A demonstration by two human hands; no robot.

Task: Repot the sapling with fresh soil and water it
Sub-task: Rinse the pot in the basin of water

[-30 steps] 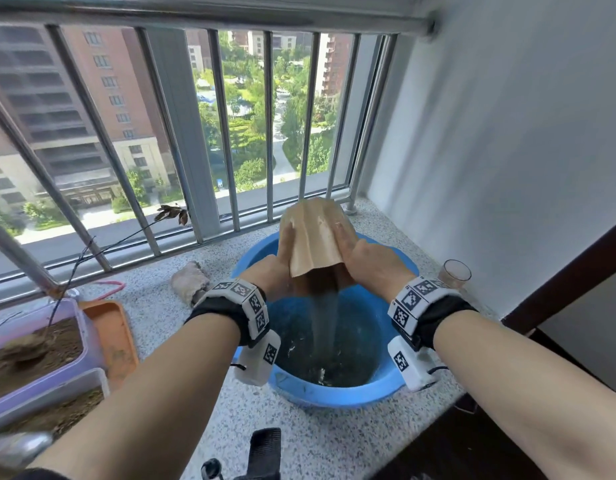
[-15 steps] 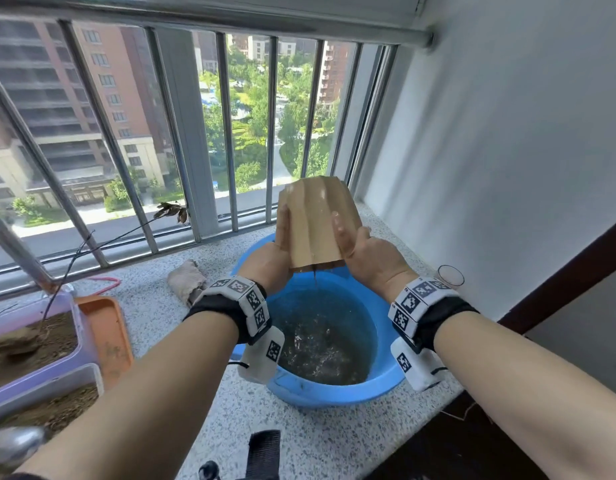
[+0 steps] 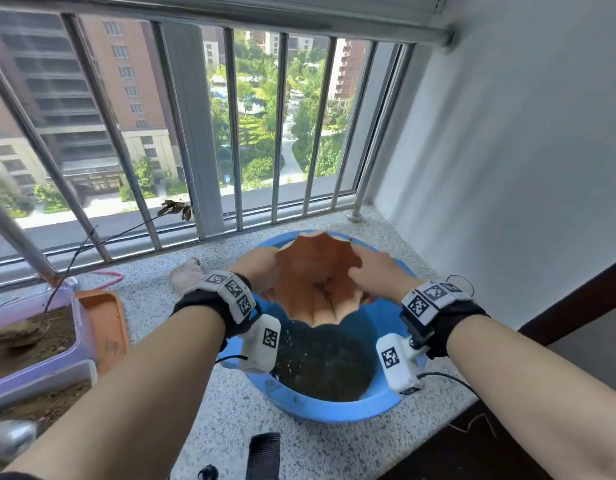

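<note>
While both hands hold it, the brown pot [image 3: 317, 282] hangs over the blue tub [image 3: 320, 408] with its mouth turned toward the camera. Nothing shows inside the pot. The left hand [image 3: 256, 271] and right hand [image 3: 377, 275] each wrap fingers [image 3: 355, 271] around a side of the rim. Dark, wet muck sits low in the tub, which stands on the speckled surface [image 3: 226, 403]. Off to the left, a purple box [image 3: 76, 341] holds brown dirt and the thin sapling [image 3: 91, 242], leaning toward the railing [image 3: 181, 133]. An orange tray [image 3: 107, 323] lies just beside that box.
</note>
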